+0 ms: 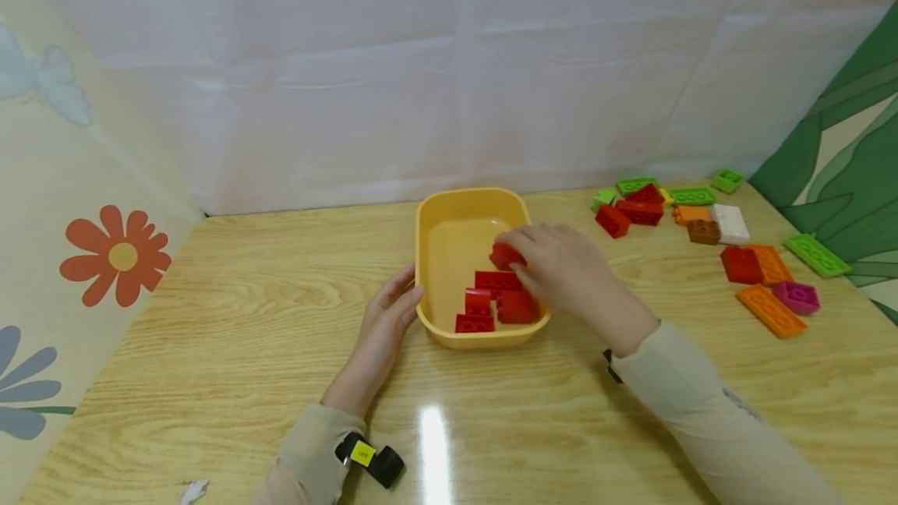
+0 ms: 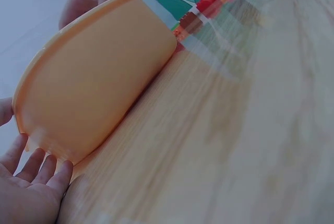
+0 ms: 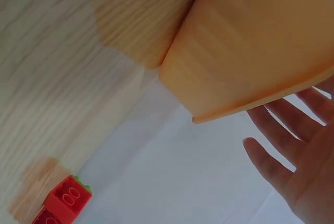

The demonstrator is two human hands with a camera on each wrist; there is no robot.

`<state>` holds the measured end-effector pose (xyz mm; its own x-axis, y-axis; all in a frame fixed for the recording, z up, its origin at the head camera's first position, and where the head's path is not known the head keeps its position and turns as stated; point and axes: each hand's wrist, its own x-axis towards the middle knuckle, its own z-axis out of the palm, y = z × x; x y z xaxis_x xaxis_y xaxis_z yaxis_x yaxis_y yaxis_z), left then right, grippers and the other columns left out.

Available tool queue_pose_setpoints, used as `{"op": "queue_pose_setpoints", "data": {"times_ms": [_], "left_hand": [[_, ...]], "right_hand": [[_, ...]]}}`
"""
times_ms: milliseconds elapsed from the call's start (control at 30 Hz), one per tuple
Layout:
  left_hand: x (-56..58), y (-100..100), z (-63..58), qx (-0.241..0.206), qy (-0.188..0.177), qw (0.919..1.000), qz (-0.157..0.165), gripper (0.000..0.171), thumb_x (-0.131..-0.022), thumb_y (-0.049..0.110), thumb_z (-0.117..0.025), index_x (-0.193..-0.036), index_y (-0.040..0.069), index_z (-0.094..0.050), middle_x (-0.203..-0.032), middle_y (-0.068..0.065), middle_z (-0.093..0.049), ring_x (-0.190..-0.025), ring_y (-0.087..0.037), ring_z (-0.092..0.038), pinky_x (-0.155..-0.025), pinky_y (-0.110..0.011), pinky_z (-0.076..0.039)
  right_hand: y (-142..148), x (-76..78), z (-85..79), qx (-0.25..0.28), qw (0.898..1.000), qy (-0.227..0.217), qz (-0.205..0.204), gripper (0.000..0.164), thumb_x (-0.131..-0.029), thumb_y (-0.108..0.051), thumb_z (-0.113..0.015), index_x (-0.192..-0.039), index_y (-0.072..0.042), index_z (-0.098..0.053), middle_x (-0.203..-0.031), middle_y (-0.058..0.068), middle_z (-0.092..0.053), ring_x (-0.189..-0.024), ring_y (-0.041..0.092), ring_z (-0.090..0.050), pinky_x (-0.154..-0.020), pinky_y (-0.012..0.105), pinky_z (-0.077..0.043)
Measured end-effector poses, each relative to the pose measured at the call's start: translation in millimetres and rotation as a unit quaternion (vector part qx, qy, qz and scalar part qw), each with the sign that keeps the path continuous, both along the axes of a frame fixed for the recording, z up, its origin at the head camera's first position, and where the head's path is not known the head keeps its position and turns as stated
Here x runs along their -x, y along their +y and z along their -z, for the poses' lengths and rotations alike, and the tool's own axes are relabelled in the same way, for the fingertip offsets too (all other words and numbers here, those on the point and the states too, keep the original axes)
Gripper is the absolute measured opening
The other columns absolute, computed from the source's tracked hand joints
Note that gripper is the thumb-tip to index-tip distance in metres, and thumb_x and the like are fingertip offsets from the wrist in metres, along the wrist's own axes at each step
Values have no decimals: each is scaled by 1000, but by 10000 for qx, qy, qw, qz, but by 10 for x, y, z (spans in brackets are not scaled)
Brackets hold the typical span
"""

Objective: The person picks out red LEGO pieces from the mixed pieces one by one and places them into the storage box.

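Red block (image 1: 507,256) pinched by the right hand (image 1: 561,270) at the right side of a yellow tray (image 1: 484,340), other red blocks (image 1: 517,308) inside, left hand (image 1: 383,324) with fingers extended against its left wall, loose coloured blocks (image 1: 639,213) rightward on the table (image 1: 245,318).

The things are carried by a worktop (image 1: 281,318) finished in pale wood grain, with a streak of light (image 1: 435,454) reflected toward its front. A yellow container (image 1: 484,340) is set upright near the middle. The back right is occupied by clustered red blocks (image 1: 639,213), with green pieces (image 1: 692,196) placed around them. Beside these, a brown block (image 1: 704,232) and a white block (image 1: 733,224) are seen close together. Farther right, a red block (image 1: 740,265), two orange plates (image 1: 772,311), a magenta block (image 1: 800,298) and a light green plate (image 1: 817,256) are scattered. Near the front left, a whitish scrap (image 1: 193,492) is left lying.
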<state>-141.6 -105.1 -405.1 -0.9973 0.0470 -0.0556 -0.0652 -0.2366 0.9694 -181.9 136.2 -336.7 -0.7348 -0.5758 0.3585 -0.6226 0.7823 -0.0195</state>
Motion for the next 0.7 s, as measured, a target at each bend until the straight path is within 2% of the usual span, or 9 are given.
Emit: {"op": "queue_pose_setpoints", "data": {"times_ms": [133, 233, 467, 700], "left_hand": [[1, 1, -3, -26, -62, 10000, -25, 50, -93, 15, -53, -140, 2, -40, -147, -15, -42, -127, -22, -45, -100, -21, -47], [1, 1, -6, -72, -104, 9999, -33, 49, -93, 15, -53, -139, 3, -41, -146, -14, -43, -126, -21, -46, -90, -10, -49], [1, -1, -10, -44, -93, 9999, -1, 49, -93, 15, -53, -139, 3, -41, -146, -13, -42, -127, -20, -45, -89, -10, -49], [2, -4, -3, -41, -107, 9999, -4, 50, -93, 15, -53, -139, 3, -41, -146, -13, -43, -127, -21, -46, -89, -9, -49]], "right_hand": [[-7, -5, 23, 23, 9999, 94, -73, 34, -81, -9, -65, -115, -8, -63, -99, 10, -73, -83, 25, -63, -75, 45, -56], [-16, -8, 31, 31, 10000, 62, -49, 32, -81, -8, -65, -113, -10, -63, -95, 8, -74, -78, 23, -61, -73, 42, -56], [-31, -13, 24, 11, 10000, -60, 44, 30, -81, -7, -64, -110, -12, -65, -83, 6, -73, -72, 22, -58, -72, 40, -55], [-34, -15, 33, -30, 10000, -61, 23, 29, -82, -8, -64, -110, -12, -66, -93, 8, -74, -77, 23, -60, -74, 41, -56]]}}
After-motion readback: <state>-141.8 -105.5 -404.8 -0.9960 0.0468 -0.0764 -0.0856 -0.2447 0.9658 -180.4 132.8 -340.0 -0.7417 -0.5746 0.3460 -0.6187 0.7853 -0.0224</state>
